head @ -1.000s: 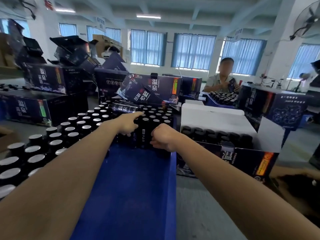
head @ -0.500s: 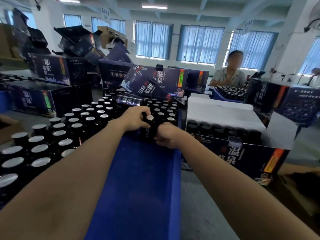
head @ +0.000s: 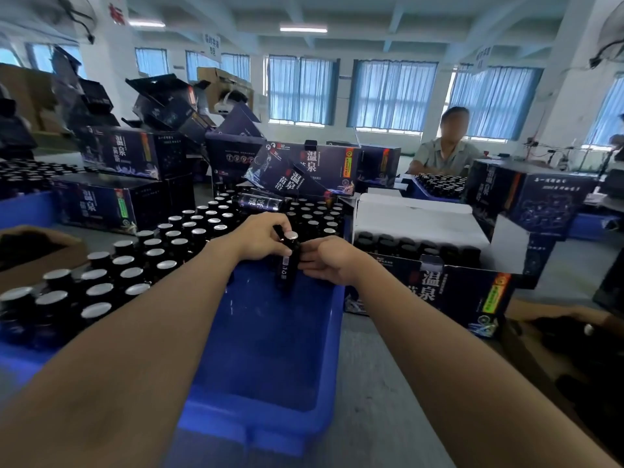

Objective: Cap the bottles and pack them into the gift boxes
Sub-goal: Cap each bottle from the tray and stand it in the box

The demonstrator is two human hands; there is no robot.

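Crate [head: 270,366] of blue plastic, taken as the reference, is seen nearest the camera, with both forearms extended over it. Above the crate's far end a dark bottle [head: 287,265] with a silvery top is held roughly upright between the two hands. The left hand [head: 260,236] is closed about the bottle's neck, fingertips curled just under the top. The right hand [head: 332,261] is wrapped around the lower body, fingers curled against it. Left of the crate, silver-topped bottles [head: 101,288] are stood in close rows, and further rows [head: 314,217] are packed at the crate's far end. Just right of the crate an open gift box [head: 439,292] is placed, with dark-capped bottles [head: 418,246] seated in a row inside it. Beyond the crate a labelled bottle [head: 260,202] is laid on its side across the standing tops. Farther behind, printed gift boxes [head: 304,170] are stacked and tilted. Behind and right of the crate a seated person [head: 445,153] is visible before curtained windows [head: 391,96].
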